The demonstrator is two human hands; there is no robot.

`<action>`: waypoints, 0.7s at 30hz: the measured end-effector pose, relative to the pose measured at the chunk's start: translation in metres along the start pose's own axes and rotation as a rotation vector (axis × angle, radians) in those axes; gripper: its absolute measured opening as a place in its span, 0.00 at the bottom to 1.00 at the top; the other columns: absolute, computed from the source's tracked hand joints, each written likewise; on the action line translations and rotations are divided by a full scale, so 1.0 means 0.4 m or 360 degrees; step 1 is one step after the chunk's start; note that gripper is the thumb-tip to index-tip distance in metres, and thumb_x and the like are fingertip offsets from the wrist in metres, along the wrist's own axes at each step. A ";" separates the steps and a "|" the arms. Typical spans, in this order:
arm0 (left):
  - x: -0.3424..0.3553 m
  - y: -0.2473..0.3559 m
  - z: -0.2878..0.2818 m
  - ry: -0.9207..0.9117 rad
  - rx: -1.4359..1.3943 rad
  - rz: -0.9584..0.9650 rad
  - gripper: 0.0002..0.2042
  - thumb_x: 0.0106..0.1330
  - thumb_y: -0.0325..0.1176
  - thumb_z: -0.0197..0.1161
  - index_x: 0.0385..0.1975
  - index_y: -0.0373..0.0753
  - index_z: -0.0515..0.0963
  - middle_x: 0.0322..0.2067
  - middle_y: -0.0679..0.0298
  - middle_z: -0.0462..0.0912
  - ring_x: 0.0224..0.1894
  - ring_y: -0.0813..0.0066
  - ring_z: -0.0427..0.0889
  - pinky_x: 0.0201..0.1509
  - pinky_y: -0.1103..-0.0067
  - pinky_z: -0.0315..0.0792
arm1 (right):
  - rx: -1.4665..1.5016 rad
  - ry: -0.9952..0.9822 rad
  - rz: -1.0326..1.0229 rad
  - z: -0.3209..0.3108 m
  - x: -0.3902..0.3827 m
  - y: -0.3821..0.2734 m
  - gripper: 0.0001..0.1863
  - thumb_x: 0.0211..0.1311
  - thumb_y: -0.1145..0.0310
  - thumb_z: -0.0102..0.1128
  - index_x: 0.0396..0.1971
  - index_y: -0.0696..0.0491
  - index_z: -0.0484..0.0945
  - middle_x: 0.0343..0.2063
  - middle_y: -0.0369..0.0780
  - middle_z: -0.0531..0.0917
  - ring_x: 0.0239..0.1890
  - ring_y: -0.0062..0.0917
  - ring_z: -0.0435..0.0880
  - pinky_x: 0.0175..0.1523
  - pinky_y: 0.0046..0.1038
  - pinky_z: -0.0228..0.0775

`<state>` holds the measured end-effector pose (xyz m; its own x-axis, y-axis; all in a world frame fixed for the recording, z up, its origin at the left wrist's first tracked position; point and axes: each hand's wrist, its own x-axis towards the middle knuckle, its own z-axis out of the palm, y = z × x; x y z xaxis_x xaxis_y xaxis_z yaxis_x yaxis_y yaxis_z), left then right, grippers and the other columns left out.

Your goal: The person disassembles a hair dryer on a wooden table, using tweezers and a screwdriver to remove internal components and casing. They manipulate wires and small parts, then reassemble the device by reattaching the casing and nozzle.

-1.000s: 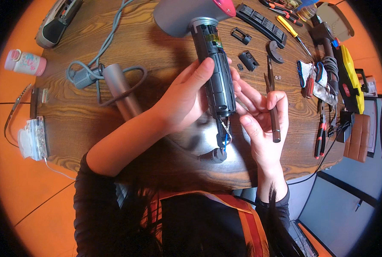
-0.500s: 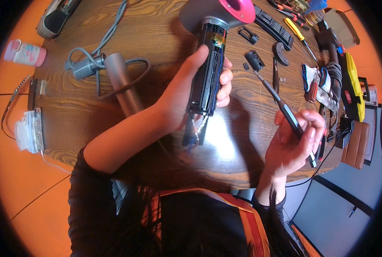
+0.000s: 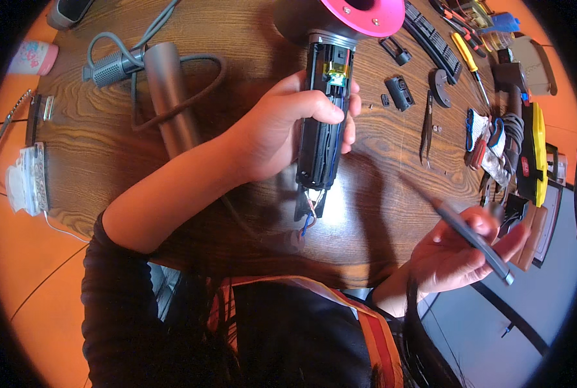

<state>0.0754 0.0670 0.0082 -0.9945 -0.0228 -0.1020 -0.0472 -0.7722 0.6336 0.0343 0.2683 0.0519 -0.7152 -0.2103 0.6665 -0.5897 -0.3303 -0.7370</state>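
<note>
A hair dryer (image 3: 321, 155) with a grey head and a bright pink ring stands tilted in front of me, its handle opened to show black inner casing, a small circuit board (image 3: 336, 70) and wires. My left hand (image 3: 272, 123) is wrapped round this handle, thumb across its front. Loose white, red and blue wires (image 3: 311, 210) hang from the handle's lower end. To the right, my right hand (image 3: 447, 258) holds a slim grey screwdriver (image 3: 473, 239) between its fingers, some of them spread. The screwdriver's tip is blurred and apart from the hair dryer.
Left of the dryer lies a grey tube casing (image 3: 168, 97) with a looped cable and plug (image 3: 115, 69). On the right are tweezers (image 3: 426, 132), a black plastic part (image 3: 399, 94), a curved dark piece (image 3: 439, 88), a yellow-handled screwdriver (image 3: 465, 53) and gloves (image 3: 477, 129).
My right hand has moved right and down with the screwdriver, which now lies flatter. My left thumb has shifted across the handle; the pink ring now faces me more.
</note>
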 end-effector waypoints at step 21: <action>-0.003 -0.040 -0.012 0.0306 -0.0015 0.0097 0.08 0.56 0.33 0.55 0.30 0.35 0.68 0.16 0.63 0.71 0.17 0.77 0.71 0.23 0.81 0.66 | 0.0370 -0.0435 0.0401 0.021 -0.066 0.006 0.21 0.54 0.70 0.59 0.47 0.56 0.64 0.37 0.53 0.76 0.41 0.41 0.78 0.45 0.37 0.71</action>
<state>0.0777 0.0764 -0.0056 -0.9593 -0.1900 -0.2090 0.0143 -0.7717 0.6358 0.0551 0.2653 0.0335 -0.6818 -0.5366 0.4972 -0.2867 -0.4293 -0.8564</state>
